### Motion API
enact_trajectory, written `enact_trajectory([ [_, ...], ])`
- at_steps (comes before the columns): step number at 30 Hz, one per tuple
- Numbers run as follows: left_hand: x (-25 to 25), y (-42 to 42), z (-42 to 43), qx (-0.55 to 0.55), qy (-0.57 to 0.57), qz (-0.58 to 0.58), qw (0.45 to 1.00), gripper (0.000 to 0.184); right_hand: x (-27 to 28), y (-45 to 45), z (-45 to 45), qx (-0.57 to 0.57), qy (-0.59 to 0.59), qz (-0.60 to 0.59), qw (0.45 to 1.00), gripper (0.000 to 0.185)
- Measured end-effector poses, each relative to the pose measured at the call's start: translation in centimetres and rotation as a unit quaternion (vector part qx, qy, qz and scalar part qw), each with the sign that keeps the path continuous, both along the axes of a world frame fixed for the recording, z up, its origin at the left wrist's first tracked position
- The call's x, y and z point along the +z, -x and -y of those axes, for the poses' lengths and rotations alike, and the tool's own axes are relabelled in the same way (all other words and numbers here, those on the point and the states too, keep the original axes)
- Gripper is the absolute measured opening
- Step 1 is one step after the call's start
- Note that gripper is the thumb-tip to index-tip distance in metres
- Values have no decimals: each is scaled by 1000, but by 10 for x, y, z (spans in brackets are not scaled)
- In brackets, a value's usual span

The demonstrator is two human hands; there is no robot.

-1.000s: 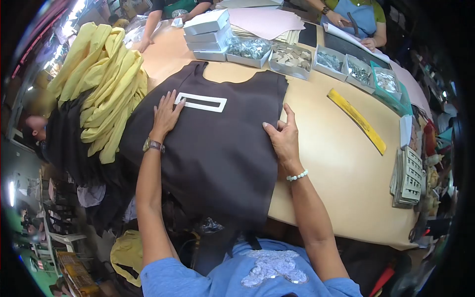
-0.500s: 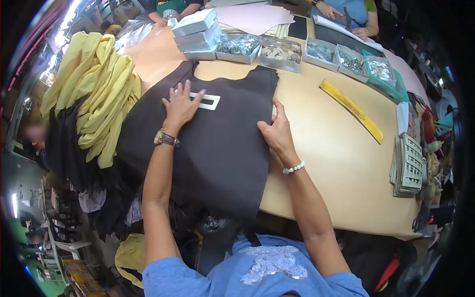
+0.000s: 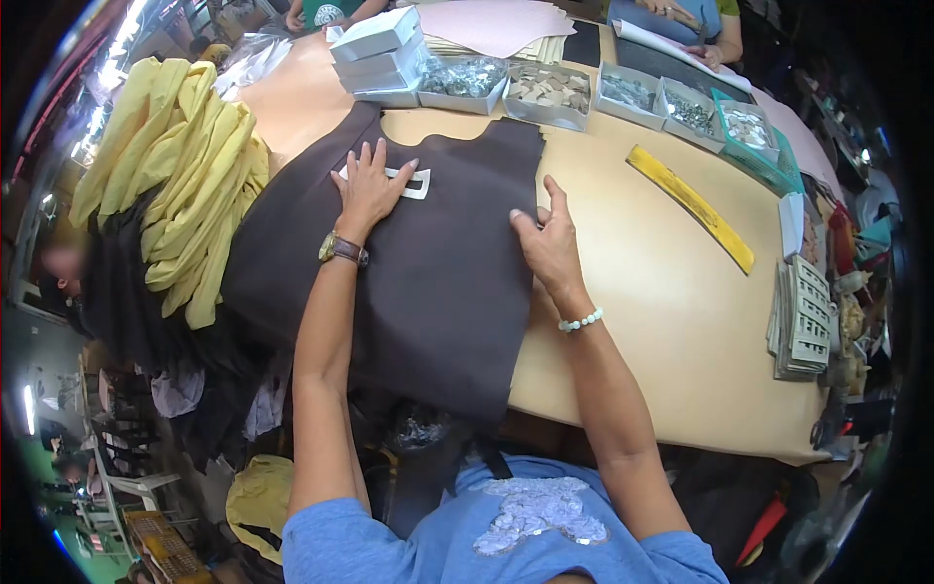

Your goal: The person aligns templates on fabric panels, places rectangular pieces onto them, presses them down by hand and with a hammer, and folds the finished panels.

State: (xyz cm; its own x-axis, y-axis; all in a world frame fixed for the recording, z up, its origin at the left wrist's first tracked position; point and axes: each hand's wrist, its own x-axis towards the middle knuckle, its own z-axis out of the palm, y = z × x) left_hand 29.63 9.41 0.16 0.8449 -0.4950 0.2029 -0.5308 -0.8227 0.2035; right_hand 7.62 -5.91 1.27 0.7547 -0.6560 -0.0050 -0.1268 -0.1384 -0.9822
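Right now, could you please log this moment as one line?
left hand: flat over white frame | right hand: at dark fabric's edge | yellow strip: on table

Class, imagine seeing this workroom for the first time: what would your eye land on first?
Probably the heap of bright yellow cloth piled at the table's left side. Next, the white rectangular frame standing out on the dark fabric panel, partly covered by the left hand. Then the curved yellow strip lying alone on the pale tabletop, right of the right hand.
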Motion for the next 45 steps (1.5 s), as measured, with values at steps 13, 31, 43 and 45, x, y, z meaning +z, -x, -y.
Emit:
enact_trajectory([
  [13,-6,-3,-5,-31,-17,-18,999,89,-21,-16,21,-32,296,36,954,67],
  [31,1,6,-3,-9,18,-14,1000,101,-3,25,59,-31,293,66,953,53],
  [43,1,2,-10,-29,-17,-29,999,99,50,64,39,-67,210,173,960,45],
  [45,-1,3,-10,-26,-5,-21,999,98,59,53,8,-18,226,162,960,45],
])
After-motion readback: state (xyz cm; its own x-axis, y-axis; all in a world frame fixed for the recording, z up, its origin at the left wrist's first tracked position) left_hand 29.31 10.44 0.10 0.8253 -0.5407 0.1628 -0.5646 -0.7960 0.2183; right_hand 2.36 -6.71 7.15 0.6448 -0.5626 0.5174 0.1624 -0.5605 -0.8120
